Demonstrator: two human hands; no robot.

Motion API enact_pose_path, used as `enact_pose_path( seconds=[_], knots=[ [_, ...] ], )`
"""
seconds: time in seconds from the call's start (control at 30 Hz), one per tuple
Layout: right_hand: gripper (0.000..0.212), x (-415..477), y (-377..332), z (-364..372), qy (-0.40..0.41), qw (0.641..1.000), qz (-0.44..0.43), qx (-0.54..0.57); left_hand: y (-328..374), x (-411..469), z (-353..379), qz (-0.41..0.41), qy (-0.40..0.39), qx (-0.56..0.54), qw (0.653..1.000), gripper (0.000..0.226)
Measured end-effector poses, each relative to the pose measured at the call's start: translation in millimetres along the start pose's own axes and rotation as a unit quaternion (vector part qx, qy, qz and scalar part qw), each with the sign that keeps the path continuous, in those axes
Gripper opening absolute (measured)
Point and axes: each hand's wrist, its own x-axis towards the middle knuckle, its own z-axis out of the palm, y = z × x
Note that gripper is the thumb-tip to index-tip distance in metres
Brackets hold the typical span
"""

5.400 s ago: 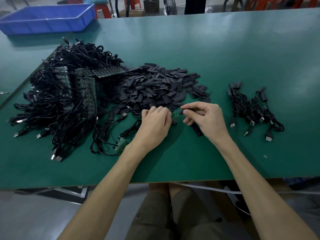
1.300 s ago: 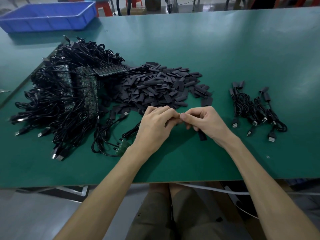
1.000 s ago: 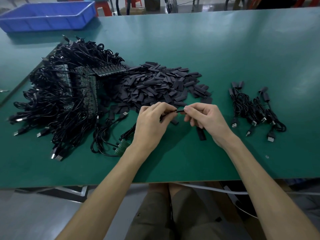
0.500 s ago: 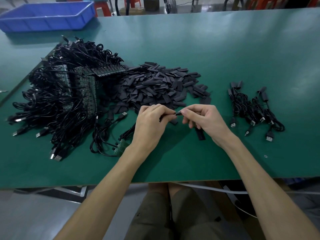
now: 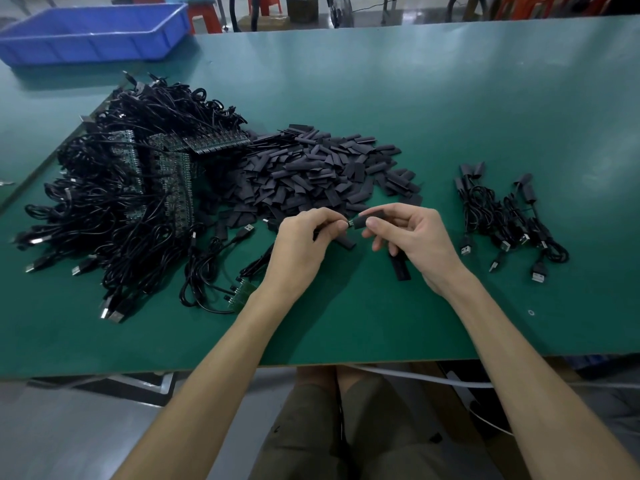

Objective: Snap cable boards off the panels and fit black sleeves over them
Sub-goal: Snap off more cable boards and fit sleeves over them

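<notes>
Nearest me, a small green panel scrap [image 5: 244, 294] lies on the table [image 5: 346, 327], just beside my left wrist. My left hand [image 5: 301, 247] pinches a cable board [image 5: 349, 224] at its fingertips. My right hand [image 5: 419, 244] pinches a black sleeve [image 5: 361, 222], whose mouth meets the board's tip. Beyond them sits the sleeve pile [image 5: 311, 174], with the cable heap [image 5: 131, 188] to its left and the sleeved cables [image 5: 502, 220] well apart to the right. A blue bin [image 5: 93, 32] stands far left.

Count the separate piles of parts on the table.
3: the cable-and-panel heap at the left, the black sleeve pile in the middle, the sleeved cable bunch at the right. A few stray sleeves and cables lie loose between; more may be hidden.
</notes>
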Motion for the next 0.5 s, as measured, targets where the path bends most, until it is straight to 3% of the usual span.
enact_pose_path(
  seconds=[0.23, 0.4, 0.5],
  knots=[
    [0.015, 1.1, 2.3, 0.1, 0.031, 0.999, 0.001, 0.022, 3.7, -3.4, 1.4, 0.068, 0.002, 0.077, 0.995, 0.005],
    [0.032, 1.7, 2.5, 0.9, 0.048, 0.998, 0.01, 0.028, 8.9, -8.0, 5.6, 0.135, 0.008, 0.159, 0.978, 0.008],
    [0.02, 2.4, 2.6, 0.9, 0.053, 0.998, 0.02, 0.032, 10.1, -8.2, 4.8, 0.137, 0.01, 0.16, 0.978, 0.008]
  ],
)
